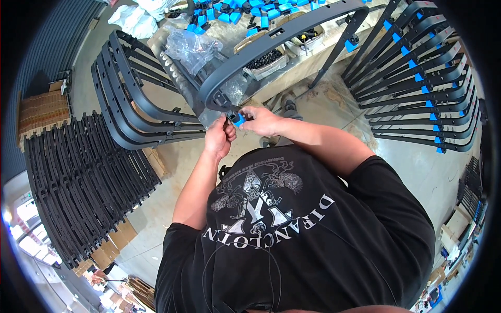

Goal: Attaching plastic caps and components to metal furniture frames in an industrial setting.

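Head view, as I logged it: right hand (263, 121) pinched a blue clip (239, 120) at the near end of the curved grey frame (271, 39); left hand (219, 136) closed on that end, steadying it. Clipped frames (417, 78) racked right; bare frames (135, 99) left, apparently still to do.

Both hands (242, 128) together, fingers pinched.

Small blue clip (238, 120) at the curved grey frame's (292, 31) near end.
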Demonstrator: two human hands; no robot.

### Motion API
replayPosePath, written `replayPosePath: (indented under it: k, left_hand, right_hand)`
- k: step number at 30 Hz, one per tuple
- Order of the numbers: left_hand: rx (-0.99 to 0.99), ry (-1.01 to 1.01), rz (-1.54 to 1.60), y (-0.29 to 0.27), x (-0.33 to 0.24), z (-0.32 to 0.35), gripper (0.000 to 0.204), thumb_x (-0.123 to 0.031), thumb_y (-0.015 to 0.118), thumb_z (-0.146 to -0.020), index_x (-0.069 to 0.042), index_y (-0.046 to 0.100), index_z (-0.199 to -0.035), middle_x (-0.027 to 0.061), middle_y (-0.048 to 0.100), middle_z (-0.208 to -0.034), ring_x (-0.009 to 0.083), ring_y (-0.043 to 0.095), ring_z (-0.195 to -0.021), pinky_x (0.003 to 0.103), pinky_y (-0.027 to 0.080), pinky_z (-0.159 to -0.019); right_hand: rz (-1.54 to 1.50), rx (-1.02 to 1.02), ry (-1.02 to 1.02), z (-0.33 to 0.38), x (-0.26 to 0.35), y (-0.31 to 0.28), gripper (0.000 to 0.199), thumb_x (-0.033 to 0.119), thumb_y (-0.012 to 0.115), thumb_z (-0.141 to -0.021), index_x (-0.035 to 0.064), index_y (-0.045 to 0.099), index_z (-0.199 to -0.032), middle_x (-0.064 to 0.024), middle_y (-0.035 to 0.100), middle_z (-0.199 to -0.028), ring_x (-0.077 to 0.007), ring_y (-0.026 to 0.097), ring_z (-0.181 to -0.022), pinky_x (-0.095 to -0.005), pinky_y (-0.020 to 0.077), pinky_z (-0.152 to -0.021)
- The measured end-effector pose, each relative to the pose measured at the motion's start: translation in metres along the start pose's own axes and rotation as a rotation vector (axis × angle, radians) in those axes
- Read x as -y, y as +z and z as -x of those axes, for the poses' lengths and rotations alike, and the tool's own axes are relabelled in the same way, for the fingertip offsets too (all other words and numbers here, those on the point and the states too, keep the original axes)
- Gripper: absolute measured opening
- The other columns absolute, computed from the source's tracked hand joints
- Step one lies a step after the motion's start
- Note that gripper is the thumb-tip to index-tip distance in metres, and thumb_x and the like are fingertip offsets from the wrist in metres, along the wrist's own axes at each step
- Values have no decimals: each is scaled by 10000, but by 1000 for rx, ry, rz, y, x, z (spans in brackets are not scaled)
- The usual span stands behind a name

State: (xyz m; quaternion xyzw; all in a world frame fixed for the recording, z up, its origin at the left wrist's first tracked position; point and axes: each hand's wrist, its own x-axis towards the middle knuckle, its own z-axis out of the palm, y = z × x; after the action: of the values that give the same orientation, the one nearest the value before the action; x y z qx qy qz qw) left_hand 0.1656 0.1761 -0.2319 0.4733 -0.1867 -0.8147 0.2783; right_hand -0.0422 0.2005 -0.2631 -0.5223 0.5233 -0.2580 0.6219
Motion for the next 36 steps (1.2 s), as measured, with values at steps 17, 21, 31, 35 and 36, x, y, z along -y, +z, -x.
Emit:
replayPosePath:
  k: [17, 21, 31, 35, 36]
  left_hand:
    - [-89, 460, -533, -22, 1, -4, 123, -32, 714, -952, -34, 679, -1070, 44, 704, -888, 106, 627, -787, 269, 519, -714]
    - [-144, 689, -892, -18, -4, 1, 151, -4, 766, -903, -11, 699, -1038, 33, 709, -894, 92, 639, -801, 263, 537, -735]
    - [28, 471, -525, -29, -8, -6, 149, -106, 794, -911, -5, 710, -981, 57, 723, -858, 100, 627, -729, 275, 524, -647]
    - [79, 311, -283, -28, -10, -10, 126, -128, 756, -949, -20, 692, -949, 61, 716, -838, 121, 640, -727, 279, 525, -645]
    - [99, 267, -224, -29, -9, -9, 141, -157, 741, -963, -32, 683, -931, 57, 711, -826, 128, 639, -712, 278, 521, -637]
  right_hand:
    - [87, -14, 48, 1, 17, 7, 696, 328, 791, -850, -5, 530, -1403, -150, 719, -1094, -211, 685, -980, -335, 536, -895]
    - [-82, -2, 60, -7, 0, 12, 631, 297, 797, -848, -5, 563, -1351, -133, 715, -1060, -186, 671, -950, -331, 535, -866]
    - [-187, 19, 155, 1, 19, 10, 590, 279, 800, -862, -40, 579, -1306, -98, 689, -1062, -152, 637, -953, -320, 521, -870]
    - [-205, 40, 183, 2, 28, 9, 583, 271, 795, -870, -38, 577, -1314, -88, 687, -1073, -155, 636, -952, -317, 519, -882]
    - [-199, 30, 181, 3, 28, 10, 561, 275, 786, -879, -24, 584, -1308, -75, 683, -1066, -143, 629, -932, -307, 519, -848]
